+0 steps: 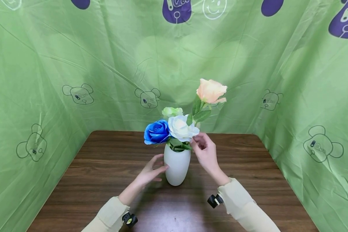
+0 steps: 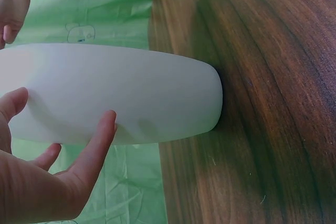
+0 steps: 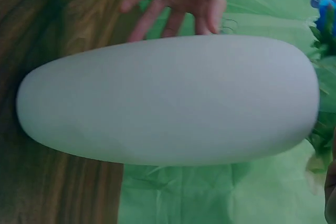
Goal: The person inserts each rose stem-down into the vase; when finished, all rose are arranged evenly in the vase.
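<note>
A white vase (image 1: 177, 167) stands upright on the wooden table, holding a blue rose (image 1: 156, 132), a white rose (image 1: 182, 128) and a pale green flower (image 1: 172, 111). Taller than these, a peach rose (image 1: 211, 91) leans right on a leafy stem. My right hand (image 1: 205, 149) is at the rim's right side, fingers curled, seeming to pinch the peach rose's stem; the white rose partly hides the fingertips. At the vase's left side, my left hand (image 1: 150, 170) has its fingers spread, fingertips at the wall in the left wrist view (image 2: 58, 182).
Green cloth (image 1: 119, 64) with printed cartoon bears hangs behind and at both sides of the brown table (image 1: 104, 170). Dark wrist cameras (image 1: 215, 201) sit below both cuffs. Green leaves (image 1: 178, 145) crowd the vase's mouth.
</note>
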`<act>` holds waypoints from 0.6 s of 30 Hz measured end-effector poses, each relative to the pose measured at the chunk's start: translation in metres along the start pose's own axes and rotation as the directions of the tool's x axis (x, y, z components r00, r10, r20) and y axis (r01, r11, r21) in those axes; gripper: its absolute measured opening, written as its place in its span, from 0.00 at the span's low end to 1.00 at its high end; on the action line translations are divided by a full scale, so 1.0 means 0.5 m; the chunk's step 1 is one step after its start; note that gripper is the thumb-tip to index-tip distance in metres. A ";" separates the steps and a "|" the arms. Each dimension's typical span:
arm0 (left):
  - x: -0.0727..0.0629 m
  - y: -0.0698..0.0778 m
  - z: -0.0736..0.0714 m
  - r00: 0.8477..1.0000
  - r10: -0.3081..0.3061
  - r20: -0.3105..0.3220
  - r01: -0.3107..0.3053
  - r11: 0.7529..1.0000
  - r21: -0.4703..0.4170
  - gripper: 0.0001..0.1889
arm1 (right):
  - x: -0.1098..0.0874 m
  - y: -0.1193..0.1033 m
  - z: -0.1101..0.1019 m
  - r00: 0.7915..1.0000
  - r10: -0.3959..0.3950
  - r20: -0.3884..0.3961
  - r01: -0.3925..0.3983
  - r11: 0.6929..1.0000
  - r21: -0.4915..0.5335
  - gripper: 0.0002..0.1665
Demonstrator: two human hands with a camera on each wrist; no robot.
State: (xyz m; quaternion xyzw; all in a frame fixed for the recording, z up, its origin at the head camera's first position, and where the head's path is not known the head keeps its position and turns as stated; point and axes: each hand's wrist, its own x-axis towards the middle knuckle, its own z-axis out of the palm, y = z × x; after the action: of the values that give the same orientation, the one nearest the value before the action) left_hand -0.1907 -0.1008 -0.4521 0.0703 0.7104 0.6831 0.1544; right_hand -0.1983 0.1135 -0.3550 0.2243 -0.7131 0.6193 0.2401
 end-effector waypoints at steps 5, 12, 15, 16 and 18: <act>-0.001 0.000 0.002 1.000 -0.005 -0.004 0.005 1.000 -0.004 0.34 | -0.015 0.004 0.015 1.000 0.017 -0.018 -0.019 0.992 -0.124 0.08; -0.004 0.008 0.004 1.000 -0.010 -0.002 0.010 1.000 -0.014 0.33 | -0.018 0.007 0.011 0.999 0.028 -0.038 -0.033 0.990 -0.140 0.07; -0.012 0.023 0.007 1.000 -0.012 0.000 0.012 1.000 -0.015 0.33 | -0.014 0.004 0.003 0.997 0.003 -0.080 -0.014 0.990 -0.141 0.04; -0.013 0.024 0.007 1.000 -0.008 0.002 0.008 1.000 -0.015 0.33 | -0.012 0.002 0.000 0.996 -0.012 -0.093 -0.001 0.990 -0.140 0.03; -0.011 0.022 0.007 1.000 -0.002 0.000 0.002 1.000 -0.009 0.33 | -0.008 -0.002 -0.005 0.993 -0.042 -0.112 0.026 0.990 -0.141 0.03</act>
State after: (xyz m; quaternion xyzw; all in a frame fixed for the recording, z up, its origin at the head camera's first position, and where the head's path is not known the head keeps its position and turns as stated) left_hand -0.1857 -0.0988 -0.4407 0.0687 0.7072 0.6863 0.1553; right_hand -0.1945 0.1159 -0.3562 0.1833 -0.7356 0.5757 0.3064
